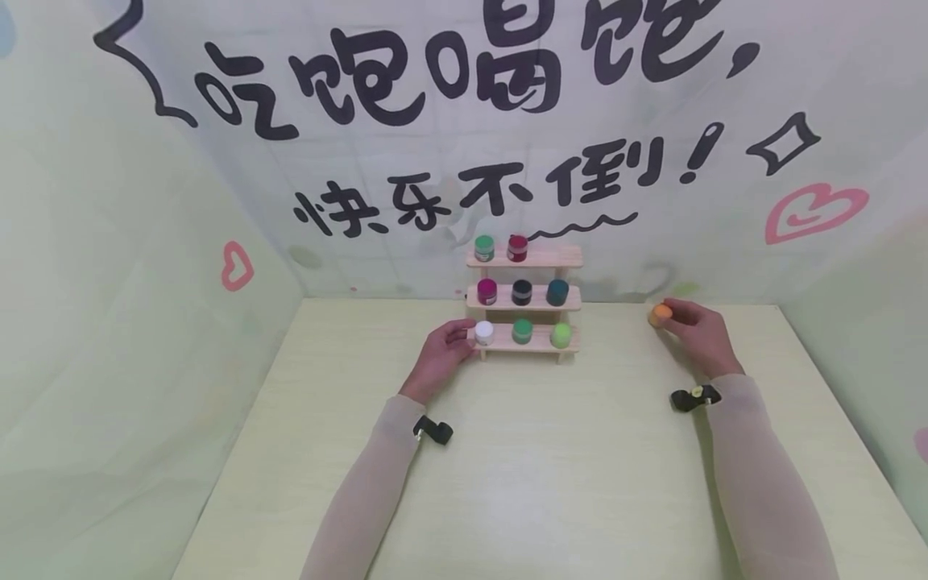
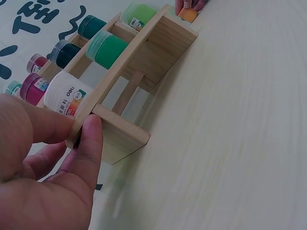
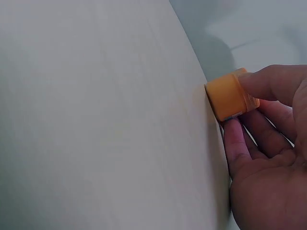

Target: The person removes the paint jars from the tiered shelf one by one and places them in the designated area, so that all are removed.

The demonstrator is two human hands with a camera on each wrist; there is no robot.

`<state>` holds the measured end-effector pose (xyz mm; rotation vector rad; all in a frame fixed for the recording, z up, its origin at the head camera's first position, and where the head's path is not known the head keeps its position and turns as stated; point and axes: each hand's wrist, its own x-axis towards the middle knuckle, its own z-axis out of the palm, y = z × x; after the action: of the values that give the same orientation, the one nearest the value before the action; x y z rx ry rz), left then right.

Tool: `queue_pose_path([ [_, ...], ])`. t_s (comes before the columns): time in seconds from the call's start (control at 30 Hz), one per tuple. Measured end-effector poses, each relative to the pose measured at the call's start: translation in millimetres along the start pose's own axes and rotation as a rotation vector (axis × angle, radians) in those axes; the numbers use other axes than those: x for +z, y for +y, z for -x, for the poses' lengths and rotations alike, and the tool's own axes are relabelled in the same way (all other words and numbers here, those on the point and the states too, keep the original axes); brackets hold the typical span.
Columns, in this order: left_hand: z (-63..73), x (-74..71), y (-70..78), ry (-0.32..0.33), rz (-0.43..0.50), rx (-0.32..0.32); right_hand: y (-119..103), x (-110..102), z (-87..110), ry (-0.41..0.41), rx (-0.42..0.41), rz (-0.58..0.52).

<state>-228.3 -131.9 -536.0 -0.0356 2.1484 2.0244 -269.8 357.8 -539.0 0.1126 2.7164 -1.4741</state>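
Observation:
A three-tier wooden rack [image 1: 554,257] stands near the back of the table, holding small paint jars. My left hand [image 1: 441,356] pinches the left end of its lowest board between thumb and finger, beside the white jar [image 2: 66,93]. Far to the right, my right hand [image 1: 698,334] grips an orange paint jar [image 3: 225,97] between thumb and fingers, low over the table by the back edge. On the lowest board, a green jar [image 1: 522,331] and a light green jar [image 1: 561,335] follow the white one.
The middle board bears a magenta jar [image 1: 487,292], a black jar [image 1: 522,292] and a dark teal jar [image 1: 557,292]. Up top are a green jar [image 1: 484,248] and a dark red jar [image 1: 518,248], both left of centre. A printed cloth wall [image 1: 406,266] rises behind the pale table [image 1: 551,467].

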Motion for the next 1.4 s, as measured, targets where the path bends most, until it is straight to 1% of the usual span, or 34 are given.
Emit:
queue_pose_path([
  [0.23,2.5,2.2,1.1,-0.004,0.028,-0.007,4.5,-3.7,2.1,0.002,0.009,-0.009],
  [0.47,2.0,1.6,1.8,-0.009,0.018,0.0,4.2,-10.6,5.8,0.014,-0.005,-0.011],
  [0.6,0.2,1.3,1.1,-0.013,0.017,-0.002,-2.4,-14.7,9.2,0.049,-0.022,-0.02],
  [0.7,-0.6,1.0,0.6,-0.016,0.009,-0.005,-10.6,-16.6,11.5,0.086,-0.044,-0.05],
  [0.83,0.2,0.2,1.4,-0.019,0.008,-0.007,-24.5,-15.5,13.9,0.117,-0.079,-0.139],
  [1.0,0.2,-0.1,2.6,-0.022,0.005,-0.008,-49.3,-9.2,18.3,0.139,-0.143,-0.235],
  [1.17,0.1,-0.8,3.9,-0.023,0.005,-0.011,-74.6,-2.3,20.4,0.131,-0.222,-0.365],
  [1.27,0.1,-1.4,4.1,-0.022,-0.004,-0.017,-87.1,2.7,20.2,0.117,-0.262,-0.457],
  [1.4,0.1,-2.4,3.1,-0.021,-0.011,-0.022,-101.4,11.8,19.3,0.107,-0.307,-0.546],
])
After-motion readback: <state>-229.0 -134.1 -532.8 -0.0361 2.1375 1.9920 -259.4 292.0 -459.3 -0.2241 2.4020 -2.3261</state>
